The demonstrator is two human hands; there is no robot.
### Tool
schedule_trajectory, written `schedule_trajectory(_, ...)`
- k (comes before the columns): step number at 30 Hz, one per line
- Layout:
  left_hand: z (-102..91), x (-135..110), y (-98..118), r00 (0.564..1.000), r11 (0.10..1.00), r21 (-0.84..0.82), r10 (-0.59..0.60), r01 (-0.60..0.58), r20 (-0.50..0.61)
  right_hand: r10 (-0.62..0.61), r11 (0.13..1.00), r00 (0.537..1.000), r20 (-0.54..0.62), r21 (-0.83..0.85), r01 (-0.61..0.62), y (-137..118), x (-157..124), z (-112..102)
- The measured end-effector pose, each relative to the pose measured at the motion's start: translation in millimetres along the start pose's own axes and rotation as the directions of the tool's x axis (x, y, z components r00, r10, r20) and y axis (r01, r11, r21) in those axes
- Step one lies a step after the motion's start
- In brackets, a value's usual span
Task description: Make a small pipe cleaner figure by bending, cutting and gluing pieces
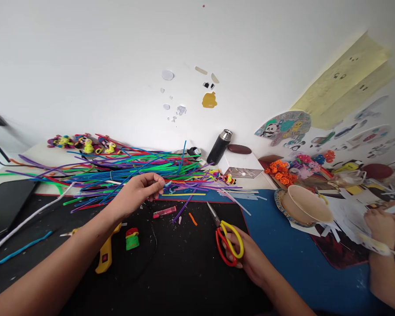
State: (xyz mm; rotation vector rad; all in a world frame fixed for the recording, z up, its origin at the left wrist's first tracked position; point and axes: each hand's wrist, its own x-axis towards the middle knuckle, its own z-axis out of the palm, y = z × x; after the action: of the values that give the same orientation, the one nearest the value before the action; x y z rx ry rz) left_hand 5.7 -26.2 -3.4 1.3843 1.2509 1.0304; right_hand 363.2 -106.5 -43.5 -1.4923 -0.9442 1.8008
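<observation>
My left hand (140, 195) reaches over the front of a pile of coloured pipe cleaners (145, 169), thumb and forefinger pinched together. At its fingertips shows a short light-blue pipe cleaner piece (167, 183). My right hand (252, 259) holds scissors (222, 232) by their red and yellow handles, blades pointing up and slightly apart over the black mat (184, 272). Between the hands lie a pink-red tube (165, 212), an orange pipe cleaner piece (192, 219) and a small pink bit (180, 220). A red, yellow and green pipe cleaner piece (132, 239) sits below my left wrist.
A yellow glue gun (105, 254) lies partly behind my left forearm. Further back stand a black flask (219, 147) and a white box (242, 163). Rightward are a bowl (309, 204), orange flowers (279, 172) and another person's hands (382, 226). A phone-like black slab (9, 204) lies left.
</observation>
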Motion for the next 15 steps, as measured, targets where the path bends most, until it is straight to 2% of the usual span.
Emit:
schedule_trajectory(3, 0.7, -0.7, -0.8, 1.000, 1.000, -0.003, 0.010, -0.010, 0.012, -0.005, 0.991, 0.999, 0.032, 0.133, 0.000, 3.9, -1.4, 0.8)
schedule_trajectory(8, 2.5, -1.8, -2.9, 1.000, 1.000, -0.012, 0.008, -0.008, 0.028, -0.049, 0.994, 0.993, 0.111, 0.099, 0.038, 4.5, -4.2, 7.6)
schedule_trajectory(15, 6.7, -4.1, 0.4, 0.999, 1.000, -0.008, 0.005, -0.005, 0.038, -0.104, 0.977, 0.964, 0.245, 0.206, 0.053, 6.3, 0.3, 41.0)
